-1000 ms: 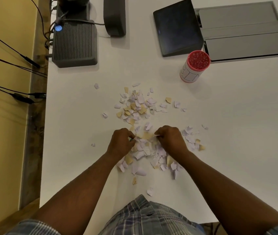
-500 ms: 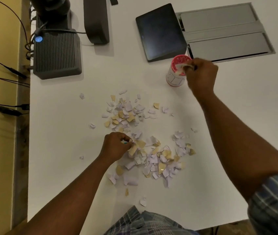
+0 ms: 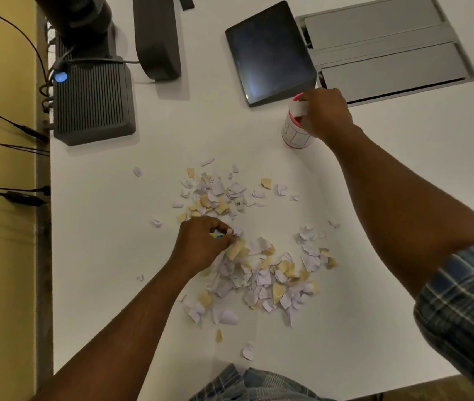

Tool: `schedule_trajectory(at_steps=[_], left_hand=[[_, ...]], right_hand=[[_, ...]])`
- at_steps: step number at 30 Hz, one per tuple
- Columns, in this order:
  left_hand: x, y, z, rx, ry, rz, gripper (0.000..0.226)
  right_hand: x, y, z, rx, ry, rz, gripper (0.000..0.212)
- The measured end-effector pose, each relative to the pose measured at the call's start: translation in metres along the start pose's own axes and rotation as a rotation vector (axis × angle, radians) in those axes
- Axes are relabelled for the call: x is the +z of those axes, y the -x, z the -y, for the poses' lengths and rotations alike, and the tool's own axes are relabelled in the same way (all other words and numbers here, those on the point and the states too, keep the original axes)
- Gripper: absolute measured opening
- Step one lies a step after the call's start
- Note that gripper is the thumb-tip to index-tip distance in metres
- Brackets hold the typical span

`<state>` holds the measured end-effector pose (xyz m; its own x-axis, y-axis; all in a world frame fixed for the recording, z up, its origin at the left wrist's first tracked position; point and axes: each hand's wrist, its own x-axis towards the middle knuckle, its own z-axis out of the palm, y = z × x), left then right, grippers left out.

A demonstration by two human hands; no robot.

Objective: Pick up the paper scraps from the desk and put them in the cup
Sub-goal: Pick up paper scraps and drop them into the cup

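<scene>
Several white and tan paper scraps point(image 3: 261, 273) lie in a loose heap on the white desk point(image 3: 374, 314), with a second patch of scraps point(image 3: 215, 195) farther back. A white cup with a red rim point(image 3: 295, 136) stands behind them, right of centre. My right hand point(image 3: 324, 114) hovers over the cup's mouth, covering most of the rim, and pinches a white paper strip point(image 3: 298, 107). My left hand point(image 3: 201, 244) rests on the near heap, fingers closed on scraps.
A dark tablet point(image 3: 269, 50) leans just behind the cup. A grey cable hatch point(image 3: 389, 53) is set into the desk at the back right. A ribbed black box point(image 3: 92, 102) and a dark stand point(image 3: 156, 36) sit at the back left. Cables hang off the left edge.
My right hand left the heap, carried a white scrap to the cup and now sits over its mouth. My left hand stayed on the near heap, gathering scraps.
</scene>
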<state>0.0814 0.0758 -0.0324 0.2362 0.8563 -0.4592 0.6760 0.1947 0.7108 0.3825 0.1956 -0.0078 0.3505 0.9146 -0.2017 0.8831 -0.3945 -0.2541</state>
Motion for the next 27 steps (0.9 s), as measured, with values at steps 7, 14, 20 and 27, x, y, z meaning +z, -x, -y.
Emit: schedule_trajectory(at_steps=[7,14,20,27], left_hand=[[-0.012,-0.024,-0.053,0.082,0.156,0.010,0.015],[-0.021,-0.077,-0.133,0.217,0.167,-0.027,0.022],[0.000,-0.133,-0.184,0.332,-0.021,-0.094,0.021],[0.029,-0.174,-0.213,0.436,-0.215,-0.128,0.021]], right_hand=[[0.030,0.059,-0.001,0.041,-0.288,-0.413,0.039],[0.109,0.144,0.016,-0.109,-0.371,-0.195,0.032],[0.149,0.157,0.055,-0.423,-0.106,0.212,0.094],[0.158,0.142,0.088,-0.592,0.124,0.175,0.075]])
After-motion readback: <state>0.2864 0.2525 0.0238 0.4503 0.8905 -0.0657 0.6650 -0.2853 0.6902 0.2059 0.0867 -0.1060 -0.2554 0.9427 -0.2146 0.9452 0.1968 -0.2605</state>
